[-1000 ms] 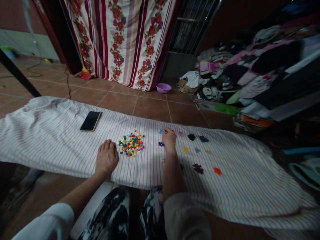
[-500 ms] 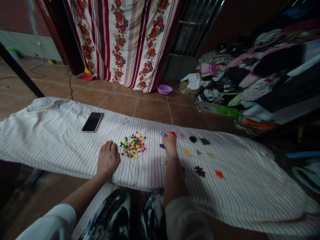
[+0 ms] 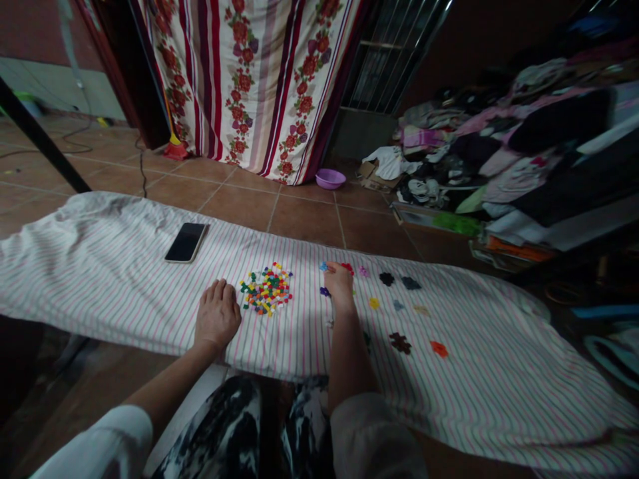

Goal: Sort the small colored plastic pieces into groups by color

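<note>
My left hand [image 3: 218, 314] lies flat and open on the striped cloth [image 3: 150, 293], just left of a mixed pile of small coloured cubes [image 3: 267, 290]. Right of the pile, my right hand [image 3: 340, 285] has its fingers pinched together at the small light blue cubes [image 3: 323, 266]; its fingertips partly cover them. A purple group [image 3: 325, 291] sits just below those fingers, and a white one [image 3: 329, 322] lies beside the wrist. Partly behind the hand is a red group [image 3: 348, 269]. A pink group [image 3: 363, 271] is further right.
More single-colour groups lie to the right: black [image 3: 386, 279], dark grey [image 3: 411, 283], yellow [image 3: 374, 303], brown [image 3: 400, 343] and orange [image 3: 439, 348]. A phone [image 3: 186, 243] rests at the left. Beyond the cloth are a purple basin [image 3: 330, 178], a flowered curtain [image 3: 269, 86] and heaped clothes [image 3: 479, 140].
The view has shifted very slightly. Both hands stay where they were, the right one still at the light blue cubes.
</note>
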Demonstrator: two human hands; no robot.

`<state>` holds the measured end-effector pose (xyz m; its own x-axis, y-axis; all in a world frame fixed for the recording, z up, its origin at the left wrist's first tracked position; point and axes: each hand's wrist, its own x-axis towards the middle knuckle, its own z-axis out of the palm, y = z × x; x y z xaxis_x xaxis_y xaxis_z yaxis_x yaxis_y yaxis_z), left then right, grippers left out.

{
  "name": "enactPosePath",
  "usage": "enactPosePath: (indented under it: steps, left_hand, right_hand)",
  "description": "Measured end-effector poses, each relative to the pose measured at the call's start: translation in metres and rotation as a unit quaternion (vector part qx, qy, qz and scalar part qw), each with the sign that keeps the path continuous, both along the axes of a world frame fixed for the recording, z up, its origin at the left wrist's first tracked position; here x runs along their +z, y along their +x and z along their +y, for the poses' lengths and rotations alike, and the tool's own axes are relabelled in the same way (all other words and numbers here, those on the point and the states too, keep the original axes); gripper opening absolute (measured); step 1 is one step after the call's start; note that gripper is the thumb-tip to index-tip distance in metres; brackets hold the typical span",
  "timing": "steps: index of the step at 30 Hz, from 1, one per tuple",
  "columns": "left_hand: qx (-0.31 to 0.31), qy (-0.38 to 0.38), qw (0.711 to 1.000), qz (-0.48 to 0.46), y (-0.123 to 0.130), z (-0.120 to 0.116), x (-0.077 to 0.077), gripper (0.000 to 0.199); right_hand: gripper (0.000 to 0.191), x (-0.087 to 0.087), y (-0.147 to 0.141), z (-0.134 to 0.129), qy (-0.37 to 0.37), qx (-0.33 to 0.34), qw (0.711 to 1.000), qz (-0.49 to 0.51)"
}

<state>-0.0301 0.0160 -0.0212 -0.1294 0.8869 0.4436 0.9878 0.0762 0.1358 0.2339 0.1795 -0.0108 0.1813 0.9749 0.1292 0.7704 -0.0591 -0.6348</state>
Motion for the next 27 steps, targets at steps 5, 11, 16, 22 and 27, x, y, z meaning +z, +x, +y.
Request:
enactPosePath:
  steps: [5, 11, 16, 22, 27]
  left_hand:
    - [-0.011, 0.004, 1.0, -0.025, 0.0, 0.0, 0.0, 0.028]
    - [-0.006, -0.01, 1.0, -0.026, 0.0, 0.0, 0.001, 0.028]
    - [-0.005, -0.017, 1.0, -0.019, 0.0, -0.001, 0.003, 0.027]
    - [-0.002, -0.013, 1.0, -0.016, 0.001, -0.001, 0.002, 0.027]
    - [-0.002, -0.014, 1.0, -0.014, 0.0, 0.0, 0.001, 0.028]
  right_hand:
    - [0.037, 0.006, -0.001, -0.002, -0.019, -0.021, 1.0, -0.005]
    - [0.035, 0.008, -0.001, -0.004, -0.009, -0.033, 0.999, -0.007]
    - [0.036, 0.002, 0.0, -0.003, -0.01, -0.033, 0.999, -0.005]
    - [0.036, 0.007, -0.002, -0.002, -0.015, -0.034, 0.999, -0.008]
    - [0.035, 0.015, -0.003, -0.006, -0.013, -0.048, 0.998, -0.038]
